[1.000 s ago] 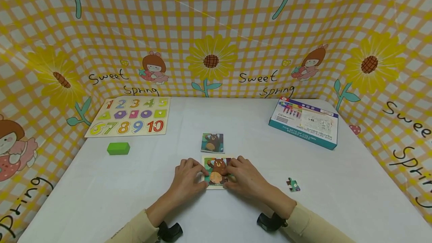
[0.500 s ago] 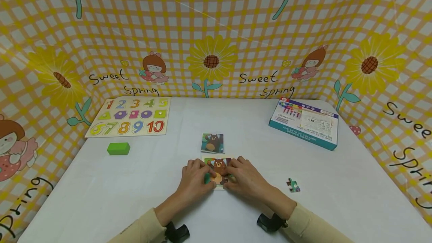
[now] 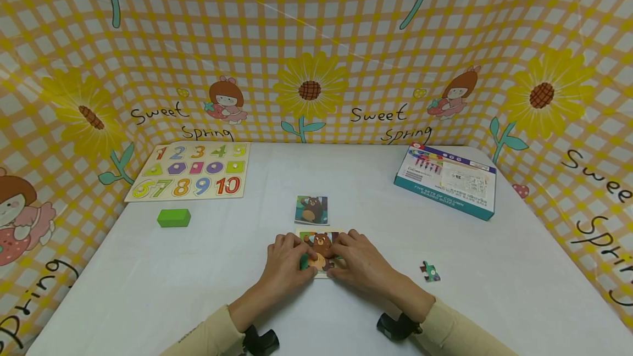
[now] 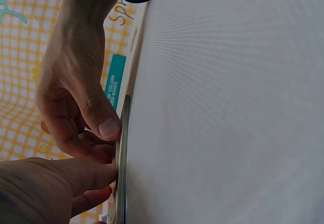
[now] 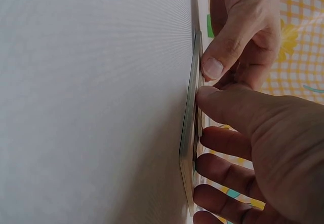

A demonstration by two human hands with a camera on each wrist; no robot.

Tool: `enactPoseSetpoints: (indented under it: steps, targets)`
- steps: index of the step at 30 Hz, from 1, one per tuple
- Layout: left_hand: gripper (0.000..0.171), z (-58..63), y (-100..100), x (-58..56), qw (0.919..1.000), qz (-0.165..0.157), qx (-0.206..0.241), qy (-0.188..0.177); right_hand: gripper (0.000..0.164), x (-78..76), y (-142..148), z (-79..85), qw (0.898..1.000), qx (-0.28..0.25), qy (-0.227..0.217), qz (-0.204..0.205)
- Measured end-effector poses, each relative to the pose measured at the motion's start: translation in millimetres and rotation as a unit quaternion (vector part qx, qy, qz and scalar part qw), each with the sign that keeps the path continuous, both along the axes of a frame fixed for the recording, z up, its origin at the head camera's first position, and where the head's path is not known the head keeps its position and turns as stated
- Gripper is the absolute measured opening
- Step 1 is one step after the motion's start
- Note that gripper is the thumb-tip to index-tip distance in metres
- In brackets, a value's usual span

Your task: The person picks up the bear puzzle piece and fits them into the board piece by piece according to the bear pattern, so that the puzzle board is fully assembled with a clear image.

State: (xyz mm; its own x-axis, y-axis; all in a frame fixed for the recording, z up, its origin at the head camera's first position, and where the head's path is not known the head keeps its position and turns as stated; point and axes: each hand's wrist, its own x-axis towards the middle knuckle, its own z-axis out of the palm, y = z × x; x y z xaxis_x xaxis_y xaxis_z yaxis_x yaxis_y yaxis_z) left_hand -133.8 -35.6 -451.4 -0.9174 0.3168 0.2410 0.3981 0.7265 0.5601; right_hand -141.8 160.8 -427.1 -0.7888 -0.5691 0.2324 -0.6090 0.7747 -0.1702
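A small bear jigsaw puzzle (image 3: 320, 242) in a pale tray lies at the front middle of the white table. My left hand (image 3: 287, 260) reaches over it from the left, thumb and fingertips touching the pieces. From the other side my right hand (image 3: 360, 260) covers the right part. In the right wrist view the right thumb (image 5: 217, 100) and forefinger lie at either end of a puzzle piece (image 5: 200, 115) that sits slightly above the tray (image 5: 188, 148). The left thumb (image 5: 212, 68) rests close beside. A loose puzzle piece (image 3: 429, 271) lies farther right. Fingers hide part of the picture.
Behind the puzzle lies a square bear picture card (image 3: 311, 210). A number board (image 3: 190, 172) and a green block (image 3: 173, 218) are at the left. The boxed bead set (image 3: 445, 183) is at the back right. Checked cloth (image 3: 316, 26) encloses the table.
My left hand has moved right over the puzzle, closer to my right hand, then stayed there. The right hand, the loose piece and the card have kept their places.
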Motion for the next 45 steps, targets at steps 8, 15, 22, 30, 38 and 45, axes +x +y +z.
enactPoseSetpoints:
  steps: [8, 15, 22, 30, 38, 45]
  targets:
    - [0.012, 1.2, 0.5, 0.4, 1.0, 0.001, -0.007, 0.004, 0.023, 0.0, 0.1, -0.8, 1.0, -0.017, -0.012, 0.001]
    - [0.012, 1.0, 0.3, 0.4, 0.9999, 0.001, -0.01, 0.005, 0.022, 0.4, -0.9, -0.5, 1.0, -0.019, -0.013, -0.001]
    - [0.012, 0.6, 0.5, 0.6, 0.9999, 0.001, -0.012, 0.005, 0.021, 0.5, -1.0, -0.5, 1.0, -0.016, -0.008, 0.0]
    - [0.012, -0.6, 1.2, -0.1, 0.9998, 0.001, -0.017, 0.006, 0.021, -0.5, -0.8, -0.7, 1.0, -0.015, -0.014, -0.002]
    - [0.012, -1.1, 0.7, 0.0, 0.9999, -0.003, -0.011, 0.008, 0.022, 0.6, -0.7, -0.1, 0.999, -0.017, -0.027, -0.009]
    - [0.012, -1.4, 0.9, 0.0, 0.9999, -0.004, -0.004, 0.01, 0.025, 1.2, 5.8, 5.1, 0.998, -0.024, -0.057, -0.028]
